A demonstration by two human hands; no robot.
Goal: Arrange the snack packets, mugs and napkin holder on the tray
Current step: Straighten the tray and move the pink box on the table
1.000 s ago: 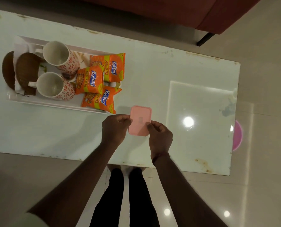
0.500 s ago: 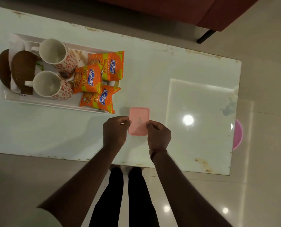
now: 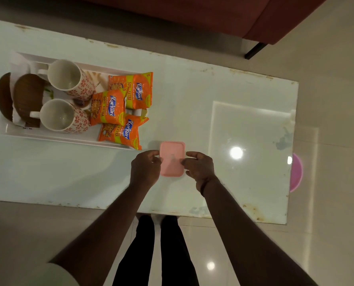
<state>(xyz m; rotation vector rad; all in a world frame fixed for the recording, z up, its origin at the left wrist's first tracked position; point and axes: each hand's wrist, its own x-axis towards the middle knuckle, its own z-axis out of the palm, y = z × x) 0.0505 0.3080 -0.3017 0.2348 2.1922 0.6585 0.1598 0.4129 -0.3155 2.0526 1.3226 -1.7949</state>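
A white tray (image 3: 48, 137) lies at the table's left end. On it stand a brown wooden napkin holder (image 3: 27, 93) with white napkins and two flower-patterned mugs (image 3: 68, 79) (image 3: 62, 118). Three orange snack packets (image 3: 139, 89) (image 3: 108, 108) (image 3: 124, 131) lie overlapping at the tray's right end; the nearest one hangs over the rim. Just right of the tray, a small pink box (image 3: 172, 151) lies flat on the table. My left hand (image 3: 145, 168) pinches its left edge, and my right hand (image 3: 199, 168) its right edge, thumb on top.
The white table (image 3: 192, 100) has a square glossy panel (image 3: 250, 131) at its right end with a lamp's glare on it. A dark red sofa (image 3: 192, 13) stands behind the table. A pink round object (image 3: 296, 172) lies on the floor past the right edge.
The pink box was held tilted above the table; it now lies flat. Both hands have stayed at its sides.
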